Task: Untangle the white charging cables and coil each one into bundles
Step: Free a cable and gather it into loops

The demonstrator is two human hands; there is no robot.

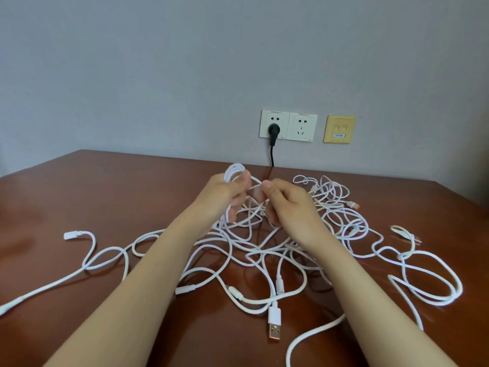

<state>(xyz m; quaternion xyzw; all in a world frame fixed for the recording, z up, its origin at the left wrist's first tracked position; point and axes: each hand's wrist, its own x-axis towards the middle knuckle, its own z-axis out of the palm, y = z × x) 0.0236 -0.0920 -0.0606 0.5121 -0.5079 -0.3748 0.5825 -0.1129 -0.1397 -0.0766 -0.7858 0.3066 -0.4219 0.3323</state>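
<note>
A tangle of white charging cables (254, 250) sprawls across the brown table (105, 186). My left hand (225, 197) grips a small coil of white cable (234, 170), whose loops rise above my fingers. My right hand (285, 202) pinches a strand of the same cable (255, 185) between thumb and fingers, close to the left hand. Both hands are raised over the far middle of the pile. A USB plug (274, 327) lies near the front, and an orange-tipped plug (354, 206) lies at the right.
Loose cable runs reach the left edge (39, 290) and loop at the right (434, 282). On the grey wall behind are two white sockets (289, 127), one with a black plug and cord (272, 144), and a yellow data plate (339, 129).
</note>
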